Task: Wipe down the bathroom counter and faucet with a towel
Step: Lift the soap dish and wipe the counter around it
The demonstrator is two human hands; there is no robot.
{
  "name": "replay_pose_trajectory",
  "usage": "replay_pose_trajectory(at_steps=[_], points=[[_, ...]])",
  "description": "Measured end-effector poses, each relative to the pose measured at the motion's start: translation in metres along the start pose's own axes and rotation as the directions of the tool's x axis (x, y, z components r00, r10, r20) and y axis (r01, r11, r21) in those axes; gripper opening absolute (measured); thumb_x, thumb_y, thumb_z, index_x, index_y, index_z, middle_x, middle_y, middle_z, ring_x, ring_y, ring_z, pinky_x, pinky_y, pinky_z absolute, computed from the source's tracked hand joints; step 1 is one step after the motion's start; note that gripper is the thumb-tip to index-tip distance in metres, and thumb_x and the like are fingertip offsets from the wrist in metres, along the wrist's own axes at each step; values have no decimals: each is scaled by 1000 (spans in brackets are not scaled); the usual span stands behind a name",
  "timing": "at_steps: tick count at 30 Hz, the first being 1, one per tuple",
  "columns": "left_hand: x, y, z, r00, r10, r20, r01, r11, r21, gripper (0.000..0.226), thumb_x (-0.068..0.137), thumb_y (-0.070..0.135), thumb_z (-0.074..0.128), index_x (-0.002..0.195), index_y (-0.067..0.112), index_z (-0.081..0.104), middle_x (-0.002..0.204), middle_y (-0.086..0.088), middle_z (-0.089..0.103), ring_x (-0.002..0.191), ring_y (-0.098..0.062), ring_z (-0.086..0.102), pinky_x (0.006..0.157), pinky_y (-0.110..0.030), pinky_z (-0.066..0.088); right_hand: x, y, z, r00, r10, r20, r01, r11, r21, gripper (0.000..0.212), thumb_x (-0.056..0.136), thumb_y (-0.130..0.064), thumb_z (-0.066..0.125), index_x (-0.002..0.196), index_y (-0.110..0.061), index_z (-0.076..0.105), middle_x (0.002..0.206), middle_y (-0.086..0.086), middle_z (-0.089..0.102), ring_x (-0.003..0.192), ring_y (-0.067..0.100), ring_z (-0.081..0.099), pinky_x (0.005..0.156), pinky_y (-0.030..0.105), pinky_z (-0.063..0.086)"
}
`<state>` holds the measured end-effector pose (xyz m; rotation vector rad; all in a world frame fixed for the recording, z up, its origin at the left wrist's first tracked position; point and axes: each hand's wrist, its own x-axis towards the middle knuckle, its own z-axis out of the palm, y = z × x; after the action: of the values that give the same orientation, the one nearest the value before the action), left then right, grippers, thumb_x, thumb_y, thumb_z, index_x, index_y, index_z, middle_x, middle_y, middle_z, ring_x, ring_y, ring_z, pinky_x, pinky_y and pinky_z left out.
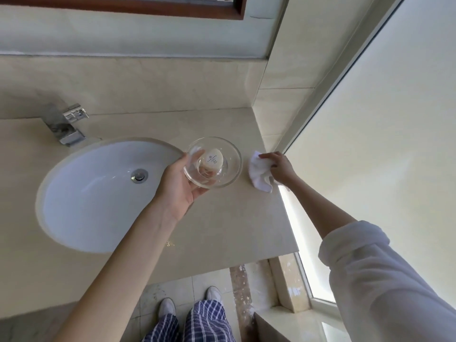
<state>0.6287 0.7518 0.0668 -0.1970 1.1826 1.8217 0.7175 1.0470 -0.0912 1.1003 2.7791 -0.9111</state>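
While lifted above the counter [217, 218] beside the sink [98, 193], glass dish [222, 178] with soap [211, 161] gripped by left hand [181, 186]; towel [259, 175] pressed under curled right hand [280, 166] at counter's right edge.

Soap [213, 161] wrapper print — too small to read

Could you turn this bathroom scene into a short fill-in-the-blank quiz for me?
1. The left hand holds up a glass ____ with a wrapped soap in it.
2. The right hand presses a white ____ onto the counter.
3. The faucet stands behind the white ____.

Missing words: dish; towel; sink
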Motion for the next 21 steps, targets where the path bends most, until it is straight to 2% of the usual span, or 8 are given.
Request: replay_pose_trajectory(at_steps=[4,8,12,18,21], points=[[8,-4,-5,999,26,-21,-26,1000,-4,25,95,35,45,105,25,65,106,-1,68,91,-16,65,62,-23,58,7,10,23,997,-1,82,12,991,-135,63,78,2,36,126,-34,56,130,0,52,121,26,46,95,46,41],[10,-10,-8,999,25,-45,-27,999,-38,35,96,35,41,122,20,60,110,-4,66,91,-17,65,58,-22,57,-2,16,29,993,-49,110,76,964,-256,60,82,-2,42,131,-34,52,134,-5,50,118,29,43,84,34,35],[4,-14,-2,999,27,-45,-28,999,-21,31,95,34,44,117,20,61,106,-3,66,87,-16,65,54,-21,55,-32,27,26,982,-92,167,130,963,-234,59,77,3,43,119,-34,62,124,-5,53,108,26,44,77,27,28],[-8,-22,19,999,-19,-36,19,1000,4,23,97,32,42,100,23,64,102,-2,67,83,-17,67,55,-24,56,-112,48,29,960,-68,273,153,941,-301,61,68,5,38,106,-36,63,115,-8,50,105,22,40,74,36,36],[-16,-27,26,999,-49,1,49,998,48,26,97,32,41,108,22,63,97,-2,69,78,-15,69,55,-24,56,-148,63,30,960,-64,272,141,952,-272,57,65,3,41,97,-37,67,109,-8,51,105,20,40,71,33,32]])
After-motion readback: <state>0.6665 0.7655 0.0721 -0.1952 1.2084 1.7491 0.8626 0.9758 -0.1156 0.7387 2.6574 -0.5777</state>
